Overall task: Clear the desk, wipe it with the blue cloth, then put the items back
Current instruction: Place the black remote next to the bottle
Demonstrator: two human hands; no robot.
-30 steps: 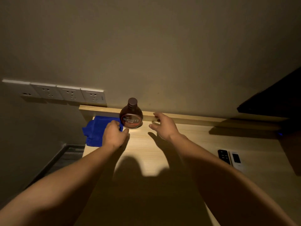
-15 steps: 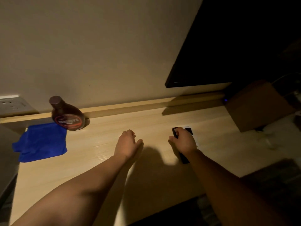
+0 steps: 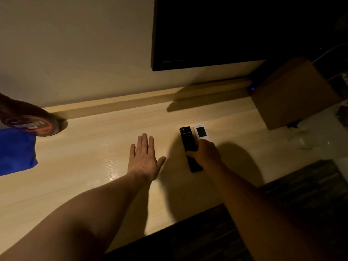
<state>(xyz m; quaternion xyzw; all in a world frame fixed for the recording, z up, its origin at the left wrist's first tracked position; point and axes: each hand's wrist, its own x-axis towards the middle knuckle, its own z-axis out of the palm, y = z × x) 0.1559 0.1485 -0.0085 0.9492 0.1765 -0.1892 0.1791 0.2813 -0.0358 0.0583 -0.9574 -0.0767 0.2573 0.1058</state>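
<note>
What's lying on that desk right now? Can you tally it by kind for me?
Remotes: 2, a black remote and a white remote side by side, the right hand on them
Bottles: 1, brown bottle
Cloths: 1, blue cloth
Boxes: 1, cardboard box
Total: 5

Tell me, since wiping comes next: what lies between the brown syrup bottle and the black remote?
Only the flat open left hand on bare wooden desk, in the head view.
</note>
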